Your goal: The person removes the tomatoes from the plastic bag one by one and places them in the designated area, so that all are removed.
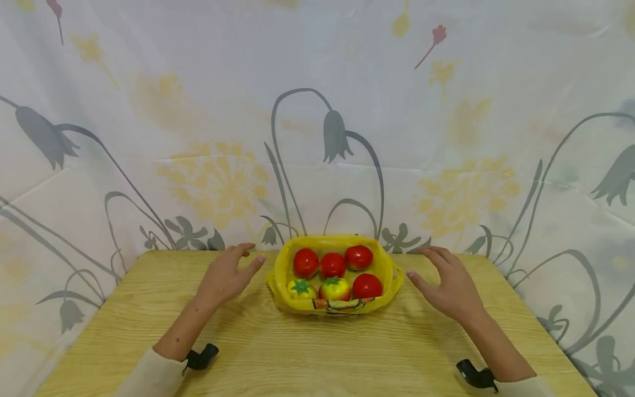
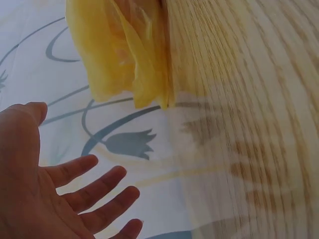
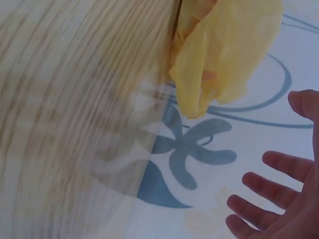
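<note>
A yellow plastic bag (image 1: 392,263) lies spread wide at its mouth, with loop handles at its left and right ends. Inside are several shiny red tomatoes (image 1: 333,265), toy-like in look, and two yellowish ones with green leafy tops (image 1: 334,288) along the near side. My left hand (image 1: 225,278) hovers just left of the bag, fingers spread and relaxed, touching nothing. On the other side my right hand (image 1: 448,284) is held the same way, apart from the bag. Both wrist views show the hanging yellow bag sides (image 2: 107,55) beyond the loosely extended fingers.
Beneath everything is a glossy light wood-grain table (image 1: 317,353). Right behind its far edge hangs a white curtain (image 1: 223,82) printed with grey and yellow flowers. A black wrist mount (image 1: 200,357) shows at the left sleeve, another mount (image 1: 476,375) at the right.
</note>
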### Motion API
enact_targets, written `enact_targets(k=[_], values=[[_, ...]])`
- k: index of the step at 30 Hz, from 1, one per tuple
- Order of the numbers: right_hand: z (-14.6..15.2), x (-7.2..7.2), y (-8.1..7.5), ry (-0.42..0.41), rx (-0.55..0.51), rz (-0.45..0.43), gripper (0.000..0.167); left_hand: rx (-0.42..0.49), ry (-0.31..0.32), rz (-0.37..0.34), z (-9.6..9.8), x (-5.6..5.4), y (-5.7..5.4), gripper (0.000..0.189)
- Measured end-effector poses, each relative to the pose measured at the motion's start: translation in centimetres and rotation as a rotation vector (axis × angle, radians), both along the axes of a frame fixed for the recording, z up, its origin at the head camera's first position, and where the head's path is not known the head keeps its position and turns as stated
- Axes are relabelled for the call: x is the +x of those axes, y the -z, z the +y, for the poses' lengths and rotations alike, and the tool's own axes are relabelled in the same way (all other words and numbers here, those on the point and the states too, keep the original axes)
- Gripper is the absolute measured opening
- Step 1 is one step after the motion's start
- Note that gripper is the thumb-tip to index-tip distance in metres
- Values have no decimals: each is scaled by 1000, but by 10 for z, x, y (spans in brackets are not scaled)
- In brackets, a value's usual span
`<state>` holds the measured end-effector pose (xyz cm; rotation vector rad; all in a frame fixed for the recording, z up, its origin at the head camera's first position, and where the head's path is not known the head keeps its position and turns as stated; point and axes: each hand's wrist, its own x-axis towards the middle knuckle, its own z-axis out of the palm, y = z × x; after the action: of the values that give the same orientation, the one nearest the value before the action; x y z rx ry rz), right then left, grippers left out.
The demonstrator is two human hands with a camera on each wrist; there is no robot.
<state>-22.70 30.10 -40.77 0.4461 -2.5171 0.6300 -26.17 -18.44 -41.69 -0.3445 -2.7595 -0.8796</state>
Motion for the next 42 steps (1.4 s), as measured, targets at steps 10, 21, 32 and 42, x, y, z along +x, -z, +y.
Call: enact_targets(k=[10,21,32,42], values=[[-12,-5,-4,-34,-2,-8,55,10,26,-8,11,-2,3,68],[-25,-8,1,-61,2,8,56,14,29,-47,20,-4,6,73],[-35,-13,-2,-64,-1,-10,57,43,55,-72,32,-10,2,73],[-47,-16,-2,-84,-16,-38,55,53,65,-78,40,-13,3,72]])
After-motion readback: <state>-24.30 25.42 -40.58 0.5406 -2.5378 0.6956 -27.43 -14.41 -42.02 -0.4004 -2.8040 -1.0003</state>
